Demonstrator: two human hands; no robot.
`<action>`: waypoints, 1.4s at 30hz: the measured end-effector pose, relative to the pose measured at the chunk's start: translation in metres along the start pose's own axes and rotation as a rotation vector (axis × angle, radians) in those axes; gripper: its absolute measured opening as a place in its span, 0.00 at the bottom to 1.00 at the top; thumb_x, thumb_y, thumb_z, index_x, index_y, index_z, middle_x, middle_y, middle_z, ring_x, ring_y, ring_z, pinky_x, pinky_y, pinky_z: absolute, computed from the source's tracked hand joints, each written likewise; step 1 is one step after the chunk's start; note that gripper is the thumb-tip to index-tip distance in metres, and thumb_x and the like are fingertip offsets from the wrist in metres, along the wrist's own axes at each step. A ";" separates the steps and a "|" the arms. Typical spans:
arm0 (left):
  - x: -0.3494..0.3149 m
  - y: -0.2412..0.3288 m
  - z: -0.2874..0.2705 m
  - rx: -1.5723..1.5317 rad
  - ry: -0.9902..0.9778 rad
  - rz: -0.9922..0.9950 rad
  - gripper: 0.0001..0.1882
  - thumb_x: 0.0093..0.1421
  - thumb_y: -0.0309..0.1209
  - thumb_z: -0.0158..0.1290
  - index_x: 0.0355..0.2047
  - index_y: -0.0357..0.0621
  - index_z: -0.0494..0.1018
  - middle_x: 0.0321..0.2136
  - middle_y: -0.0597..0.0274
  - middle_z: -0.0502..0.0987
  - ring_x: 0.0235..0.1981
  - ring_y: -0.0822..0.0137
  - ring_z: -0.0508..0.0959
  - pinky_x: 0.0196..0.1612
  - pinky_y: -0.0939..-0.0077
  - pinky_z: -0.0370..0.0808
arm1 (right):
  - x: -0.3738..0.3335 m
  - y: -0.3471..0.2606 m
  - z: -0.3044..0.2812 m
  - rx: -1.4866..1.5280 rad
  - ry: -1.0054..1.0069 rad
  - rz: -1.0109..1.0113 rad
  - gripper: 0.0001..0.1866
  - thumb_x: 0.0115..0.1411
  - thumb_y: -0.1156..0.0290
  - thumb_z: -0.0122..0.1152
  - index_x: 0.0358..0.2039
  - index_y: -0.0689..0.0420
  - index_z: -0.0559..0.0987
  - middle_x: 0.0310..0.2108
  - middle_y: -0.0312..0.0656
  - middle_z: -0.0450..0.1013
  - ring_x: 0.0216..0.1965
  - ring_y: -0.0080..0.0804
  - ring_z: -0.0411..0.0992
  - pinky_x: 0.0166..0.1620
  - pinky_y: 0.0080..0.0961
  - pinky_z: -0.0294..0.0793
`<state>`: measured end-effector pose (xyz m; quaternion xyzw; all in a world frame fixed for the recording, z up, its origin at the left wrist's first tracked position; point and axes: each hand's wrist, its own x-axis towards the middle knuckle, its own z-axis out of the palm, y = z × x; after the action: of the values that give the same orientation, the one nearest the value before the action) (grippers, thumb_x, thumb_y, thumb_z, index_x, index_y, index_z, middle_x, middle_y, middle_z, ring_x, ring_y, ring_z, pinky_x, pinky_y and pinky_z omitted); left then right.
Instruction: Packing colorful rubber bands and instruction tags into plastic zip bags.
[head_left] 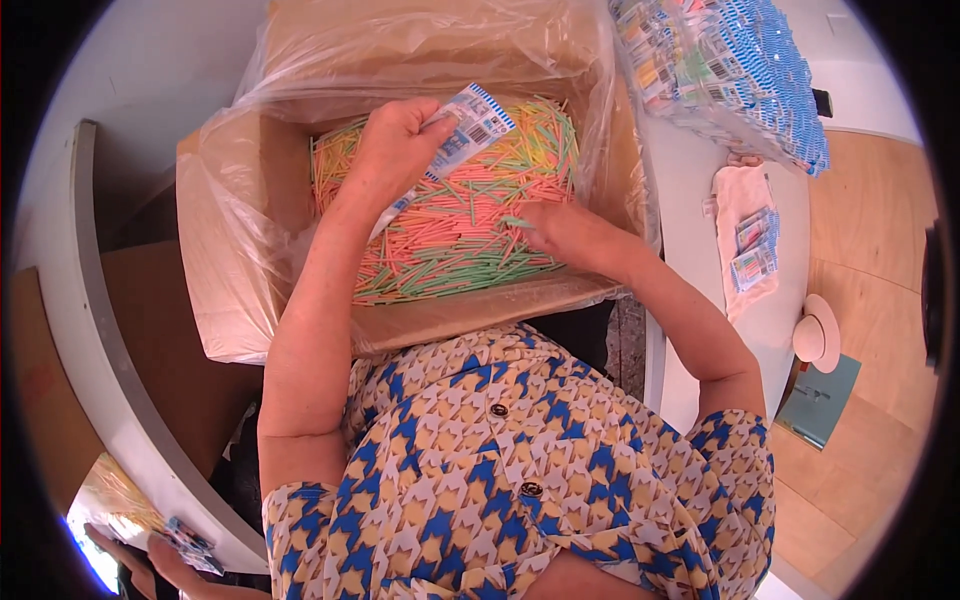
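A cardboard box (pixel 215 240) lined with clear plastic stands right in front of me. Loose thin sticks (pixel 455 265) in pink, green and yellow fill its bottom. Above them, my left hand (pixel 400 140) is closed on a small printed plastic packet (pixel 465 145), clear with a blue striped edge. More clear and blue plastic shows below that hand; whether it is the same packet I cannot tell. My right hand (pixel 560 230) reaches down into the sticks at the right side, its fingers drawn together around a few, with greenish ends poking out. Its fingertips are partly hidden.
A large clear bag (pixel 730 75) of similar packets stands at the back right. Several packets (pixel 755 250) lie on a pale cloth (pixel 738 190) on the white table (pixel 680 200). A pinkish round object (pixel 818 335) sits by the table's right edge. Another person's hand (pixel 170 560) shows at lower left.
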<state>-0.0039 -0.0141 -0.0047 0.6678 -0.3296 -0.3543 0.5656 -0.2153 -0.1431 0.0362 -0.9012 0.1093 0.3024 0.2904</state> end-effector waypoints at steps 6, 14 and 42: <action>0.000 0.005 -0.001 0.051 0.007 0.007 0.10 0.57 0.32 0.52 0.29 0.36 0.75 0.17 0.54 0.74 0.18 0.70 0.71 0.25 0.70 0.68 | 0.011 -0.001 0.024 -0.253 0.100 -0.305 0.08 0.57 0.75 0.45 0.36 0.65 0.70 0.32 0.51 0.73 0.39 0.48 0.73 0.42 0.38 0.73; -0.005 0.012 -0.001 0.057 0.025 0.019 0.09 0.57 0.31 0.52 0.30 0.36 0.75 0.17 0.54 0.74 0.19 0.70 0.71 0.25 0.71 0.68 | 0.007 0.007 0.018 -0.374 -0.025 -0.466 0.09 0.56 0.73 0.48 0.36 0.62 0.71 0.31 0.50 0.73 0.39 0.46 0.74 0.42 0.38 0.73; -0.002 0.003 -0.009 -0.011 0.100 0.071 0.07 0.61 0.26 0.49 0.33 0.36 0.75 0.23 0.75 0.73 0.25 0.85 0.67 0.28 0.86 0.65 | 0.072 0.009 -0.029 1.431 0.297 0.138 0.08 0.65 0.65 0.48 0.30 0.52 0.69 0.22 0.30 0.63 0.20 0.19 0.62 0.21 0.20 0.65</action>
<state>0.0026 -0.0075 -0.0008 0.6694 -0.3224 -0.3019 0.5973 -0.1477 -0.1692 0.0069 -0.5137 0.3746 0.0491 0.7703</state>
